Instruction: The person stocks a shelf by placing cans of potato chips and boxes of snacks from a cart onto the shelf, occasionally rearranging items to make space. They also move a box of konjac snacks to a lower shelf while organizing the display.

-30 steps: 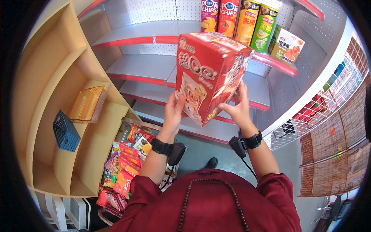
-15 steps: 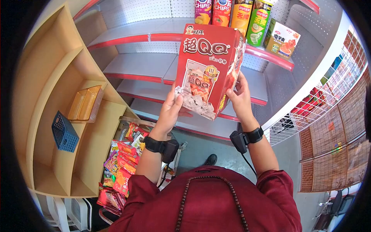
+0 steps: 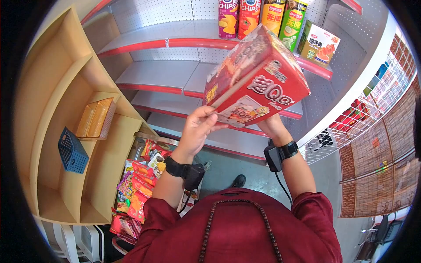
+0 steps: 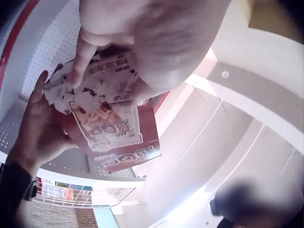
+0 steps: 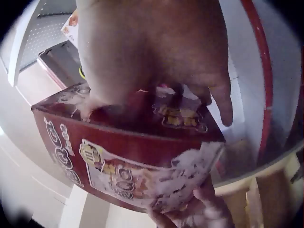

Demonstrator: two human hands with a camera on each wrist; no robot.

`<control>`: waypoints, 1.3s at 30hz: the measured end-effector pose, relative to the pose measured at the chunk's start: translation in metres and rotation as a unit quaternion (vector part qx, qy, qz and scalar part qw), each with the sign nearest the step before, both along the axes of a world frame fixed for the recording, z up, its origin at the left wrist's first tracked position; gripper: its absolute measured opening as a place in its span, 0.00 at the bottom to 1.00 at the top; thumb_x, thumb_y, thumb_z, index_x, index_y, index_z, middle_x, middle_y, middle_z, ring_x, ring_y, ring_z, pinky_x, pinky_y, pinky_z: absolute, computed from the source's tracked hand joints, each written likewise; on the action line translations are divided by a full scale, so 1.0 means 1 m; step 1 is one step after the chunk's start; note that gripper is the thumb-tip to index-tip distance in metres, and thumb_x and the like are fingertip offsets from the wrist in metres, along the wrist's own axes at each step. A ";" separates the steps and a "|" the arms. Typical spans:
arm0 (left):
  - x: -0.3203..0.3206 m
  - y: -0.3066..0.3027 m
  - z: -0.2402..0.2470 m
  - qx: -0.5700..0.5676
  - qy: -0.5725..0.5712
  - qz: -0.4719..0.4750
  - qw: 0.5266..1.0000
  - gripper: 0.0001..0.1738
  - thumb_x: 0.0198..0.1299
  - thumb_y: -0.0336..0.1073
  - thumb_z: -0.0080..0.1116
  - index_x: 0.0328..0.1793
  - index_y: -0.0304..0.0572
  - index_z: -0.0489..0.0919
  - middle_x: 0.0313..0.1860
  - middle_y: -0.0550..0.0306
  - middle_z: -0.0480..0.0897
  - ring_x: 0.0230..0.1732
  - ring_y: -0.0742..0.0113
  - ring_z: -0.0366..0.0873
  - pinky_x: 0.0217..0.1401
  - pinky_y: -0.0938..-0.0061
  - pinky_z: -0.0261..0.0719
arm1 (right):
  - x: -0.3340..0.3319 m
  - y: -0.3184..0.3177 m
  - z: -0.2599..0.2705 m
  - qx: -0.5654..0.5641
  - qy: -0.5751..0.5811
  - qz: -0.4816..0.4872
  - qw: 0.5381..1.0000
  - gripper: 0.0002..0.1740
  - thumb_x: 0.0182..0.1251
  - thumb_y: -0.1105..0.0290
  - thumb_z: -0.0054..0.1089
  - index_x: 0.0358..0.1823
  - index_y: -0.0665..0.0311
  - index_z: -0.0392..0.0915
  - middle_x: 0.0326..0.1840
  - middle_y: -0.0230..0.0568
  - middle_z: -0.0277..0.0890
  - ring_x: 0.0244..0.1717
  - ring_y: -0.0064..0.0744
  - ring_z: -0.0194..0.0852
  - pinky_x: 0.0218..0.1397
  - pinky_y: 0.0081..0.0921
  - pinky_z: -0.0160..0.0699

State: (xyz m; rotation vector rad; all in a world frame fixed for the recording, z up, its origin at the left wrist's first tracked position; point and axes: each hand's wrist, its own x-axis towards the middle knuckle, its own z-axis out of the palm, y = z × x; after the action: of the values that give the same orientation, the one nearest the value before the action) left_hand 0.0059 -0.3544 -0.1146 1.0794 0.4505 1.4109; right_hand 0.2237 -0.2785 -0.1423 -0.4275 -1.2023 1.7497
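Note:
A red candy box (image 3: 263, 87) with "QQ" lettering is held up tilted in front of the shelves, its printed front angled to the lower right. My left hand (image 3: 197, 131) grips its lower left corner, thumb on the front face. On the right, my right hand (image 3: 274, 127) holds the box from beneath and behind, most of its fingers hidden there in the head view. The left wrist view shows the right hand (image 4: 40, 126) against the far side of the box (image 4: 114, 133). In the right wrist view, the right hand (image 5: 156, 52) lies across one side of the box (image 5: 142, 171).
Chip canisters (image 3: 274, 17) and a small carton (image 3: 319, 43) stand on the upper grey shelf (image 3: 158, 37). At left, a wooden shelf unit (image 3: 107, 162) holds a blue basket (image 3: 73, 151) and an amber tray (image 3: 96, 118). Snack packets (image 3: 140, 188) lie low beside it.
The box has been turned in my hands: its front has swung to the right and a side panel now shows at left. My right hand has slid lower, behind the box.

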 end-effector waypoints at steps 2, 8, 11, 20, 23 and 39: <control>0.010 -0.003 0.005 0.054 0.068 0.069 0.994 0.09 0.64 0.33 0.50 0.46 0.37 0.75 0.44 0.57 0.75 0.48 0.68 0.74 0.48 0.66 0.80 | -0.005 -0.004 0.009 -0.040 0.064 0.079 0.994 0.37 0.65 0.43 0.40 0.67 0.60 0.53 0.67 0.47 0.58 0.64 0.42 0.61 0.64 0.43 0.62; 0.017 -0.001 0.024 -0.006 0.082 0.225 0.971 0.10 0.62 0.34 0.52 0.38 0.31 0.78 0.39 0.55 0.76 0.40 0.72 0.75 0.44 0.77 0.77 | -0.018 -0.005 0.010 -0.067 -0.009 -0.011 0.998 0.38 0.67 0.38 0.27 0.67 0.61 0.54 0.66 0.48 0.59 0.63 0.45 0.61 0.61 0.45 0.65; 0.010 0.006 0.012 -0.030 0.192 0.292 0.937 0.09 0.61 0.32 0.53 0.35 0.31 0.78 0.38 0.52 0.79 0.41 0.70 0.76 0.46 0.71 0.80 | -0.019 -0.002 0.004 -0.078 0.002 0.011 0.997 0.37 0.68 0.39 0.27 0.66 0.61 0.56 0.65 0.48 0.61 0.63 0.44 0.62 0.61 0.46 0.65; 0.020 -0.008 0.022 0.067 0.228 0.321 0.917 0.11 0.52 0.27 0.59 0.43 0.38 0.82 0.50 0.53 0.73 0.46 0.68 0.74 0.47 0.76 0.74 | -0.027 0.001 -0.006 -0.123 0.088 0.114 0.982 0.39 0.65 0.37 0.30 0.67 0.58 0.55 0.66 0.43 0.60 0.64 0.42 0.61 0.64 0.48 0.61; 0.017 -0.007 0.018 0.085 0.243 0.328 0.909 0.14 0.51 0.27 0.60 0.46 0.39 0.81 0.53 0.50 0.71 0.50 0.65 0.73 0.50 0.74 0.73 | -0.035 -0.001 -0.003 -0.179 0.125 0.093 0.971 0.37 0.68 0.40 0.26 0.65 0.61 0.59 0.64 0.45 0.63 0.63 0.41 0.63 0.63 0.44 0.62; 0.014 -0.011 0.028 0.153 0.321 0.372 0.858 0.15 0.46 0.26 0.61 0.43 0.37 0.81 0.59 0.43 0.68 0.57 0.59 0.70 0.56 0.71 0.70 | -0.043 0.003 -0.004 -0.206 0.156 0.143 0.955 0.38 0.64 0.38 0.34 0.66 0.60 0.57 0.65 0.47 0.60 0.60 0.45 0.64 0.61 0.48 0.64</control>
State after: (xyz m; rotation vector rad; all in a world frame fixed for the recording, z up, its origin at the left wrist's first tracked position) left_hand 0.0204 -0.3650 -0.0869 1.7639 1.2639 1.7987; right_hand 0.1805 -0.2758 -0.1461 -0.2071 -0.6951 2.2323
